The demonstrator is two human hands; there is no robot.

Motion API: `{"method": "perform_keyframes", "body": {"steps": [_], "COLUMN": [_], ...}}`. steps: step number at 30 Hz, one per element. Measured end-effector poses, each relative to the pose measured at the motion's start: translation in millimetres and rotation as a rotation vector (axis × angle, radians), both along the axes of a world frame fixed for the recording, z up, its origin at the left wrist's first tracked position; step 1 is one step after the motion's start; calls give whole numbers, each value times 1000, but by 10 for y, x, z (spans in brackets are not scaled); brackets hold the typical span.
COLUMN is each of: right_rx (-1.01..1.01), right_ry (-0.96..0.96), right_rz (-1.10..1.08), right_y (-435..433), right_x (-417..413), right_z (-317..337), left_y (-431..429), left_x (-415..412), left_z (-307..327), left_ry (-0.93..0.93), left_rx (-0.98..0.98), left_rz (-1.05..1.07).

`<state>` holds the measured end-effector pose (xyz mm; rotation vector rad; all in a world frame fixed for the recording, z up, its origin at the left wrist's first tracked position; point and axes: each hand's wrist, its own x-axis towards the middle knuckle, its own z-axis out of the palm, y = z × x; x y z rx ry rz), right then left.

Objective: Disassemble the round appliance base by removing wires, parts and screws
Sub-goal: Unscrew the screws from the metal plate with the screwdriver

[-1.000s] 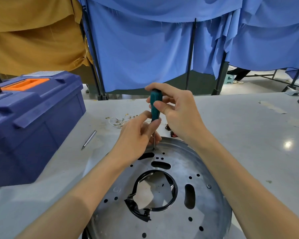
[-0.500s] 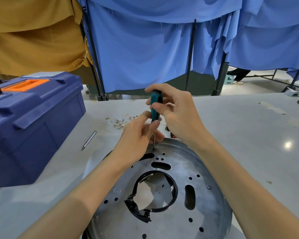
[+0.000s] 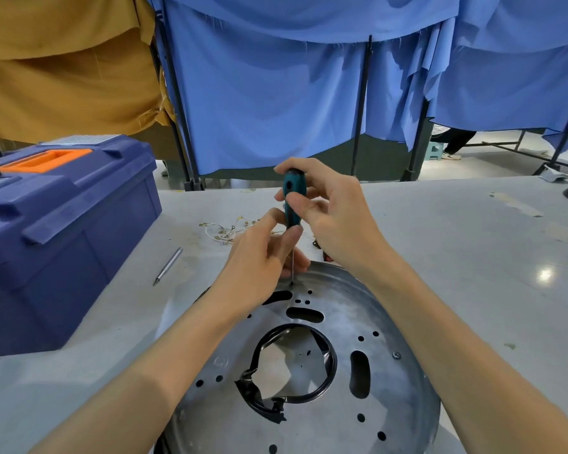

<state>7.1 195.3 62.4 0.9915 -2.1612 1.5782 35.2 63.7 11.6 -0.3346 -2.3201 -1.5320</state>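
Note:
A round metal appliance base (image 3: pixel 387 391) with several holes and slots lies on the table in front of me. A black ring (image 3: pixel 325 385) lines its central opening. One screw (image 3: pixel 396 355) sits near the right rim. My right hand (image 3: pixel 335 217) grips the teal handle of a screwdriver (image 3: pixel 292 204) held upright, its thin shaft tip set at a spot near the base's far edge. My left hand (image 3: pixel 259 260) pinches the lower handle and shaft with thumb and fingers. What lies under the tip is too small to tell.
A blue toolbox (image 3: pixel 56 231) with an orange handle stands at the left. A loose metal bit (image 3: pixel 168 265) lies beside it. A tangle of thin wires (image 3: pixel 223 229) lies beyond my hands. Blue and tan curtains hang behind the table's far edge.
My right hand's fingers have shifted slightly round the screwdriver handle. The tip stays at the same spot on the base, and my left hand has hardly moved.

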Motion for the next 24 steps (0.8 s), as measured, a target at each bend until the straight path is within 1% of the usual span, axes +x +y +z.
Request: {"method": "perform_keyframes", "body": {"steps": [9,16,20,24], "right_rx": [-61,-48,-48,-78], "right_ry": [-1,-14,12,6], "right_rz": [-47,24,-8,-56], "right_y": [7,0,-18,8], "right_x": [3,13,15,-21], "right_z": [20,13,6,16], "left_y": [12,20,13,21], "left_x": [21,35,39,36], "left_z": [19,31,32,30], "left_ry": [1,14,18,9], "left_rx": [6,-10,1,-10], "left_rz": [20,24,50,22]}}
